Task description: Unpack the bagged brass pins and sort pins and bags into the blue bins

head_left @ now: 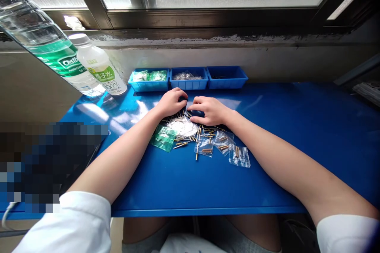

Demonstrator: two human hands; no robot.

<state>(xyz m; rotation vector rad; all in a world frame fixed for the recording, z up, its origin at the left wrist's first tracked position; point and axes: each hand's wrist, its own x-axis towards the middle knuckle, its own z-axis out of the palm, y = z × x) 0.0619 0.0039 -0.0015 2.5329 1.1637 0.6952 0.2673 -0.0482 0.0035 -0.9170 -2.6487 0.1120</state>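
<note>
My left hand (172,102) rests over the back of a pile of small metal pins (181,144), its fingers curled, their tips hidden. Close to its right, my right hand (209,110) has its thumb and fingers apart over the same pile, with nothing visible between them. Under and in front of the hands lies a crumpled clear bag (182,127). A green packet (163,138) is at the pile's left. Toward the right lie small clear bags with brass-coloured pieces inside, among them one near the pile (204,146) and one farthest right (240,156).
Three blue bins stand behind the hands: one with green packets (150,86), one with clear bags (189,84), one with dark contents (227,83). A large water bottle (50,43) and a white bottle (99,67) stand back left. A dark blurred object lies at the left edge.
</note>
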